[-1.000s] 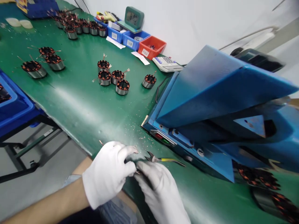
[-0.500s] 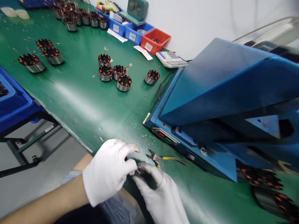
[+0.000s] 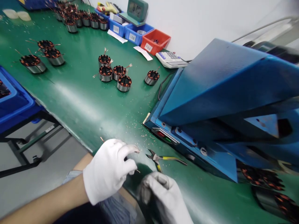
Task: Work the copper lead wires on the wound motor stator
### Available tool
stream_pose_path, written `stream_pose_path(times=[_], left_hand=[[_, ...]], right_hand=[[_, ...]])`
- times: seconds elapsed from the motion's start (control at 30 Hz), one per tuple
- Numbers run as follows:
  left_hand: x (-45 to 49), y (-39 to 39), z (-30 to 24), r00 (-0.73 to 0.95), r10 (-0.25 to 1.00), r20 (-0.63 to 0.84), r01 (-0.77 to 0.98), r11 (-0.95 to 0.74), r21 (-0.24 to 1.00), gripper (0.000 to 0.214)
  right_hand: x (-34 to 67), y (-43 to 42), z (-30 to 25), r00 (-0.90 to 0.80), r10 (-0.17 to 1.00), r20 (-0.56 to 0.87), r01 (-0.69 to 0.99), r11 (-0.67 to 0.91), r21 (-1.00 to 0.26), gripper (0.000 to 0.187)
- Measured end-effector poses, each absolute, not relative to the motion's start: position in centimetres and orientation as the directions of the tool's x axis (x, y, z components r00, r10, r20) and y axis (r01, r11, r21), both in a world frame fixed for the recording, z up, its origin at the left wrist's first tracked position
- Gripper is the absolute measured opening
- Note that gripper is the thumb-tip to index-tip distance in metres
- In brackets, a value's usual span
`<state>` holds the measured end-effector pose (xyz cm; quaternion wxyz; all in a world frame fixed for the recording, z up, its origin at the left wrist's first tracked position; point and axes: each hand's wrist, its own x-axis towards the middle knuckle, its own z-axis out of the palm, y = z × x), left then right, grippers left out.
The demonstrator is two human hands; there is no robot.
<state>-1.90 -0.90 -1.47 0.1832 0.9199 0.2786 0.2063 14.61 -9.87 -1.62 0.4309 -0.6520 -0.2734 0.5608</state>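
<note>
My left hand [image 3: 108, 169], in a white glove, is curled at the front edge of the green table [image 3: 88, 105]. It grips a small dark part that is mostly hidden, with thin copper wire ends [image 3: 137, 152] poking out past the fingers. My gloved right hand [image 3: 163, 194] is blurred just to the right and nearer to me, apart from the left hand, fingers bent. Whether it holds anything cannot be made out. Yellow-handled cutting pliers [image 3: 163, 159] lie on the table just beyond both hands, among copper wire scraps.
A large blue machine [image 3: 221, 93] fills the right side. Wound stators stand in groups at the middle [image 3: 114, 74], the left [image 3: 42, 56] and the far back [image 3: 79, 18]. Behind are blue bins and a red bin [image 3: 155, 40], a calculator [image 3: 171, 59] and a clock [image 3: 137, 9]. A blue crate [image 3: 14, 102] sits at the left.
My right hand has let go of the part and pulled back toward me, away from my left hand. The left hand has stayed in place. The pliers have not moved.
</note>
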Motion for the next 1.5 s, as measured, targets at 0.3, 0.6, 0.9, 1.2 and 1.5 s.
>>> stream_pose_path(times=[0.3, 0.6, 0.9, 1.2, 1.5], left_hand=[[-1.8, -1.1, -1.2, 0.727, 0.604, 0.327, 0.463, -0.783, 0.416, 0.018], [-1.1, -2.4, -0.8, 0.549, 0.780, 0.300, 0.617, -0.621, 0.483, 0.020], [-3.4, -3.3, 1.1, 0.513, 0.825, 0.239, 0.738, -0.566, 0.368, 0.032], [-2.4, -2.5, 0.7, 0.688, 0.718, 0.110, 0.668, -0.685, 0.290, 0.018], [-1.8, -1.4, -0.2, 0.692, 0.714, 0.109, 0.614, -0.661, 0.432, 0.009]], right_hand=[[12.5, -9.5, -3.5, 0.313, 0.894, 0.321, 0.561, 0.099, -0.822, 0.011], [14.5, -10.6, 0.5, 0.764, 0.638, 0.100, 0.451, -0.416, -0.790, 0.015], [14.2, -10.2, -2.3, 0.285, 0.807, -0.518, 0.010, -0.542, -0.840, 0.047], [14.0, -6.8, -0.5, 0.241, 0.858, -0.453, -0.185, -0.417, -0.890, 0.025], [13.1, -8.5, -2.7, 0.289, 0.789, -0.542, -0.196, -0.505, -0.840, 0.032]])
